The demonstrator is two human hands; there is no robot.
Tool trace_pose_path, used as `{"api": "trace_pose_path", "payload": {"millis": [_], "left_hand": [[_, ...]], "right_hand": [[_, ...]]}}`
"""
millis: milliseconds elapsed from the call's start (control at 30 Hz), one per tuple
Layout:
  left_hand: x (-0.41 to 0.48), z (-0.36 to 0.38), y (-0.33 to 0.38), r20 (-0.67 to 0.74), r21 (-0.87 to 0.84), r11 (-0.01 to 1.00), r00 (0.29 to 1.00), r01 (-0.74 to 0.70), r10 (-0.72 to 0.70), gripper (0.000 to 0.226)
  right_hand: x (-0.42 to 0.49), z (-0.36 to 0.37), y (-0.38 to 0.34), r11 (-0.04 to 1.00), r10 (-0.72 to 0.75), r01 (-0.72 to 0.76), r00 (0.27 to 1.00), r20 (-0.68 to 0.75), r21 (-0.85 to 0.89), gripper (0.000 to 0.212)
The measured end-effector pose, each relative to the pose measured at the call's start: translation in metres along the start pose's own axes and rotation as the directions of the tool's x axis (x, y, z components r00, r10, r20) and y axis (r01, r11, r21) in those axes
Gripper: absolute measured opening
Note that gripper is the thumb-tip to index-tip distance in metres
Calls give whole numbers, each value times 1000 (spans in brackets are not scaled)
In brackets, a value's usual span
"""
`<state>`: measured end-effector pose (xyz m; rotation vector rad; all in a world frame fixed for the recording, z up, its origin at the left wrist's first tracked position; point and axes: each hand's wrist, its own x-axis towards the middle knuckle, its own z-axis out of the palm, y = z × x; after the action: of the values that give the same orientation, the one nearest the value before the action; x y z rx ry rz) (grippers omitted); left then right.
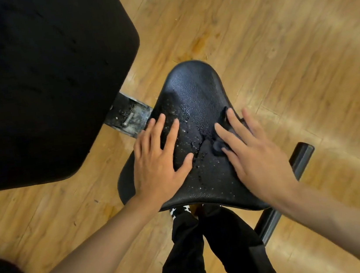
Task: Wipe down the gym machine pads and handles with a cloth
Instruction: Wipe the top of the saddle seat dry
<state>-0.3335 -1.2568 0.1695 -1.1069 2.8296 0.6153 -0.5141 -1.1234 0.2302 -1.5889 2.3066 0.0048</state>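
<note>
Plainly, the cloth [218, 146] lies flat under the right grip [257, 156], fingers straight, pressing it onto the pad's [192, 84] right side. Droplets lie leftward (toward the flat, empty left grip [157, 162]); the pad runs near-far.

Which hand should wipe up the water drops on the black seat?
The right hand: it presses the dark cloth flat on the seat pad, just beside the droplets. The left hand lies bare on the pad's other side.
</note>
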Motion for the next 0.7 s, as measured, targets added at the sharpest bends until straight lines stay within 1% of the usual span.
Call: {"api": "trace_pose_path", "payload": {"millis": [33, 100, 200, 267, 333, 367, 433, 500, 600, 633, 700], "left_hand": [[0, 0, 0, 1, 2, 1000, 1000, 3, -3, 75], [-1, 0, -1, 5, 5, 1000, 1000, -2, 2, 76], [0, 1, -1, 0, 27, 1000, 1000, -7, 7, 76], [0, 2, -1, -4, 40, 999, 1000, -5, 5, 76], [1, 1, 1, -7, 40, 999, 1000, -4, 4, 75], [1, 1, 1, -3, 39, 999, 1000, -4, 4, 75], [1, 0, 1, -4, 35, 999, 1000, -5, 5, 75], [0, -1, 0, -3, 31, 999, 1000, -12, 12, 75], [1, 0, 0, 4, 25, 1000, 1000, -12, 12, 75], [1, 0, 1, 3, 28, 1000, 1000, -7, 7, 75], [0, 0, 1, 5, 36, 999, 1000, -3, 3, 76]], "right_hand": [[-4, 3, 0, 1000, 18, -18, 1000, 18, -5, 53], [20, 6, -4, 1000, 23, -23, 1000, 20, -11, 55], [98, 15, -16, 997, -46, 43, 998, -35, -59, 55], [154, 17, -26, 995, -59, 55, 997, -40, -84, 54], [186, 15, -35, 994, -60, 58, 998, -16, -91, 51], [187, 14, -35, 994, -70, 69, 997, -15, -85, 50], [159, 14, -26, 995, -89, 86, 995, -42, -57, 49], [98, 11, -17, 998, -61, 61, 997, -51, -17, 52], [12, 5, -8, 1000, -16, 16, 1000, -1, 16, 56], [3, 5, -7, 1000, -6, 6, 1000, 10, 22, 57], [18, 7, -9, 999, -5, 6, 1000, -7, 31, 57]]}}
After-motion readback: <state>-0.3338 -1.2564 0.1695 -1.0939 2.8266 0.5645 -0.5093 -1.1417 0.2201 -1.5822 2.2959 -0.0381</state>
